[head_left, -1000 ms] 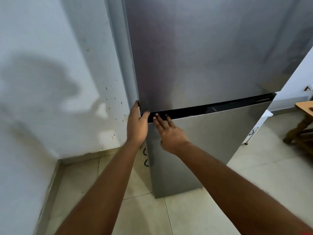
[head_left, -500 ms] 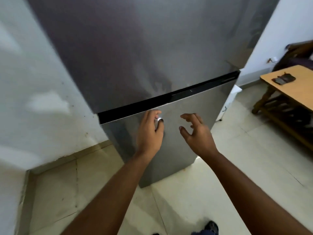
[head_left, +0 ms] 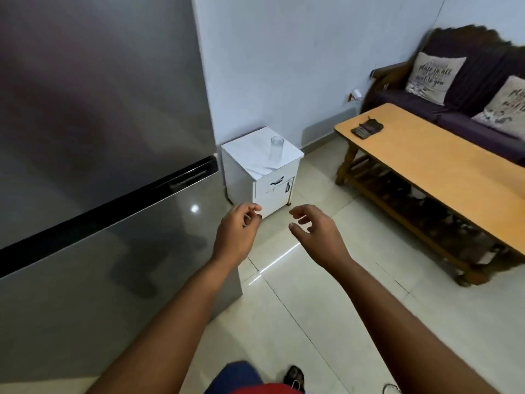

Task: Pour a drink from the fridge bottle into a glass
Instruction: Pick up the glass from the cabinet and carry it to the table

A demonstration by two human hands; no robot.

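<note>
The refrigerator (head_left: pixel 108 172) fills the left of the view with both doors shut; a dark recessed grip channel (head_left: pixel 113 206) runs between the upper and lower door, evidently serving as the handle; the bottle is not visible and, by inference from the task, sits behind one of these doors. The left hand (head_left: pixel 235 237) hangs in the air just beside the right edge of the lower door, fingers loosely curled, grasping nothing; the right hand (head_left: pixel 318 237) hangs near it, fingers spread and slightly hooked, likewise empty; neither hand touches the refrigerator. The drinking glass (head_left: pixel 277 148) stands upright and apparently empty on the white bedside cabinet (head_left: pixel 255 155), which sits just beside the refrigerator against the wall; this placement keeps the receiving vessel close to the source, so the carry after retrieval is short. A wooden coffee table (head_left: pixel 426 166) stands well apart to the right with a small dark object (head_left: pixel 367 128) on it; a dark sofa (head_left: pixel 460 89) behind it carries two printed cushions (head_left: pixel 434 76); the script lettering on them is too blurred to read reliably. No brand mark is legible on the refrigerator. Judged status: the door remains to be opened; no pouring step has begun.
</note>
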